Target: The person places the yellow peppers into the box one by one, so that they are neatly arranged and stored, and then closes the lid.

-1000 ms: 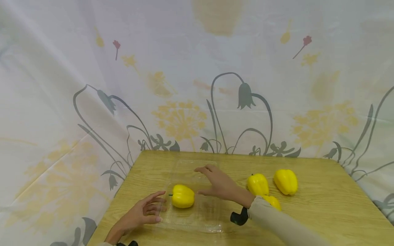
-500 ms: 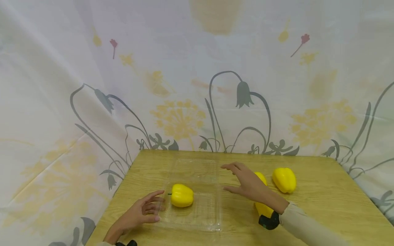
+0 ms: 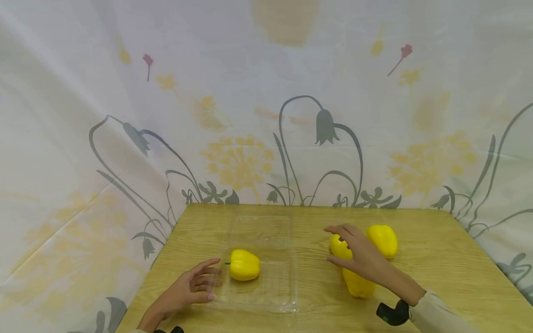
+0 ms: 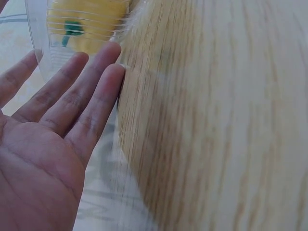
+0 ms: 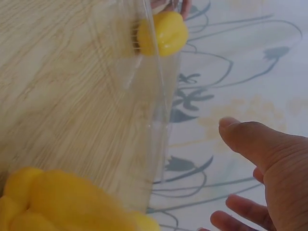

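Observation:
A yellow bell pepper (image 3: 244, 265) with a green stem lies on its side in a clear plastic container (image 3: 278, 296), toward its left. My left hand (image 3: 189, 287) has its fingers at the container's left wall; the left wrist view shows them extended beside it, the pepper (image 4: 89, 21) behind the ribbed plastic. My right hand (image 3: 364, 254) holds nothing, fingers spread, over the group of peppers on the right. Partly covered by it are one yellow pepper (image 3: 340, 247) at the fingers and another pepper (image 3: 359, 283) below the palm. A third pepper (image 3: 382, 241) sits just behind the hand.
The wooden table (image 3: 437, 268) carries everything, its back edge against a flower-printed curtain (image 3: 250, 92). The container's clear lid (image 3: 260, 230) lies folded back behind it. Bare wood separates the container from the peppers on the right.
My right hand has moved right, from above the container to over the peppers. The left hand stays at the container, and the pepper inside keeps its place.

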Available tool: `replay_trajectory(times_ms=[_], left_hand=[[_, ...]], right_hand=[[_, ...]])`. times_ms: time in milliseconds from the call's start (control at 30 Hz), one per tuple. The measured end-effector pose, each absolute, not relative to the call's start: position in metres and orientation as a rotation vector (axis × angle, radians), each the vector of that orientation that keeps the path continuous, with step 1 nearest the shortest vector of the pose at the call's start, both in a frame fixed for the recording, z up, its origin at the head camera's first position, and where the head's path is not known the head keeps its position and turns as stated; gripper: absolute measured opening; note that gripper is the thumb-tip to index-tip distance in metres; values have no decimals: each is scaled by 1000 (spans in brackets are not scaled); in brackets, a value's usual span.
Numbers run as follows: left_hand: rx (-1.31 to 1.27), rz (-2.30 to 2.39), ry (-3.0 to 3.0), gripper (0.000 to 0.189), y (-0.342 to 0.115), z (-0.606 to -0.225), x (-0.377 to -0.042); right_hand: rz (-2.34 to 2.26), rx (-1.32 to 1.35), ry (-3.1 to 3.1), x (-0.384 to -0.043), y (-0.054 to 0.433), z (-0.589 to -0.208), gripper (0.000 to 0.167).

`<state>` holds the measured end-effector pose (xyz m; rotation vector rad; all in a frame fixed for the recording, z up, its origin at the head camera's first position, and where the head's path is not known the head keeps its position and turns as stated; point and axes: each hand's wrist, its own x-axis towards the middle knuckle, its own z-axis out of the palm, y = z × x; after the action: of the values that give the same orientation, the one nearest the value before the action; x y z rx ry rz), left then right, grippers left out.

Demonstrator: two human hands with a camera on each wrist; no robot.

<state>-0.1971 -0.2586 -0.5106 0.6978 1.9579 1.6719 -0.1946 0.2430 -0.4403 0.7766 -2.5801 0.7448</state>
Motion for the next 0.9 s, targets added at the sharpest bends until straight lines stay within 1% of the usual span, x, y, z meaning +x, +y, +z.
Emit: replay_trajectory(times_ms=[500, 900], left_hand=[[711, 1672, 1943, 77, -257, -512, -198], [718, 1678, 1948, 78, -260, -512, -197]], right_hand=[[798, 590, -2684, -160, 280, -450, 59], [743, 536, -2659, -144, 305, -467, 65]])
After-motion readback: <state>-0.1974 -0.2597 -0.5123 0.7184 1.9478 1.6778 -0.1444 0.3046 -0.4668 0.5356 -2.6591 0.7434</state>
